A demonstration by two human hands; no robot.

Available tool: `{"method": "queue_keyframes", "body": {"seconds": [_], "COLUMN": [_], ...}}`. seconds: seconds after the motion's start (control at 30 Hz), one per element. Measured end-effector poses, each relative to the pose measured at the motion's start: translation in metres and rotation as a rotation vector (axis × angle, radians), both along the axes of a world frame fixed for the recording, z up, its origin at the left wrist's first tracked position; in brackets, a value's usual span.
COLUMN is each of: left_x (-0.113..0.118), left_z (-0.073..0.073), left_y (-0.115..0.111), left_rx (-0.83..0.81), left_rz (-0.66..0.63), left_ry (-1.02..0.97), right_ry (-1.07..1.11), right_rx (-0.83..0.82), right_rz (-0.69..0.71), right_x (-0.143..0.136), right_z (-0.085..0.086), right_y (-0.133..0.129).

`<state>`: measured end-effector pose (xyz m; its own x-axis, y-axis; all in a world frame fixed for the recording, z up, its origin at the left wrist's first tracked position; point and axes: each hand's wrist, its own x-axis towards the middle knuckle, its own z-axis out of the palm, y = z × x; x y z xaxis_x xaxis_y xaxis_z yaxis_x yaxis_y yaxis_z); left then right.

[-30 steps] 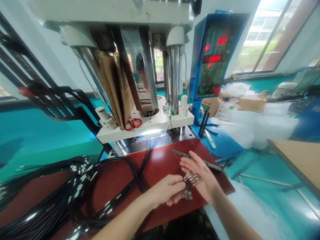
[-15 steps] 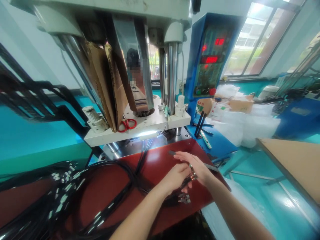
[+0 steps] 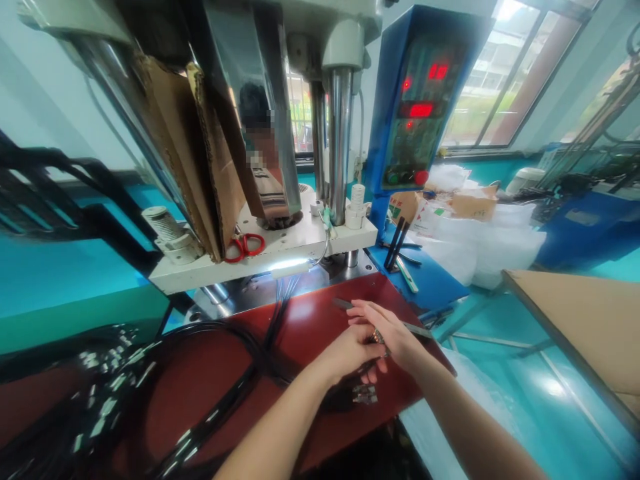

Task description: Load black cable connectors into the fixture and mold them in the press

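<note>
My left hand point(image 3: 347, 352) is closed around the end of some black cables point(image 3: 370, 365) above the red-brown board. My right hand point(image 3: 393, 333) curls over the same cable ends from the right, its fingers overlapping the left ones. Small metallic ends point(image 3: 379, 337) show between the two hands; their exact form is partly hidden. A flat grey metal strip point(image 3: 417, 331) passes beneath or behind the right hand; whether that hand touches it I cannot tell. Just below the hands lie several metal connectors point(image 3: 365, 394) on the board.
Coiled black cables point(image 3: 200, 433) cover the left of the red-brown board point(image 3: 320, 313). Behind it stands a press with a white plate point(image 3: 300, 250), red-handled scissors point(image 3: 245, 247) and cardboard. A blue control box point(image 3: 395, 100), a cutter point(image 3: 407, 275) and a tan table point(image 3: 565, 300) are to the right.
The view has shifted slightly, so the press and board sit a little further left and up. Both hands stay together on the cable ends, with the fingers moving only slightly.
</note>
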<state>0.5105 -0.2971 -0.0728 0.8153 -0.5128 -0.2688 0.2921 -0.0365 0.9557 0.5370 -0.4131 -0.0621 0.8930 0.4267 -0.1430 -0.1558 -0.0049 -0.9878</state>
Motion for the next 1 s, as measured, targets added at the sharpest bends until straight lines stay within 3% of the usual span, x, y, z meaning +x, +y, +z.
{"method": "queue_keyframes", "body": {"seconds": [0.13,0.27,0.33,0.5,0.6,0.73,0.87,0.93,1.0], "left_x": [0.006,0.009,0.009,0.007,0.007,0.005,0.002,0.002,0.001], "left_z": [-0.002,-0.007,-0.007,-0.002,-0.004,-0.009,-0.004,-0.001,0.002], "left_y": [-0.002,0.003,0.007,0.012,0.011,0.009,0.010,0.010,0.009], "left_rx": [-0.019,-0.109,-0.189,-0.309,-0.230,-0.021,0.004,0.033,0.084], "left_rz": [0.028,0.134,0.167,0.176,0.178,0.213,0.187,0.172,0.178], "left_ry": [0.005,0.034,0.052,0.056,0.024,0.005,0.008,0.000,-0.014], "right_ry": [0.009,-0.109,-0.306,-0.762,-0.844,-0.656,-0.461,-0.270,-0.076], "right_rx": [-0.004,-0.084,-0.279,-1.135,-1.364,-1.139,-0.960,-0.805,-0.519], "right_rz": [0.003,0.012,-0.036,0.066,0.098,0.193,0.270,0.229,0.119], "right_x": [0.003,0.014,0.020,0.011,-0.002,-0.002,0.000,-0.005,-0.014], "right_z": [0.002,0.002,-0.004,-0.023,-0.022,-0.015,-0.020,-0.025,-0.029], "right_y": [0.003,-0.020,-0.042,-0.080,-0.077,-0.069,-0.072,-0.071,-0.066]}}
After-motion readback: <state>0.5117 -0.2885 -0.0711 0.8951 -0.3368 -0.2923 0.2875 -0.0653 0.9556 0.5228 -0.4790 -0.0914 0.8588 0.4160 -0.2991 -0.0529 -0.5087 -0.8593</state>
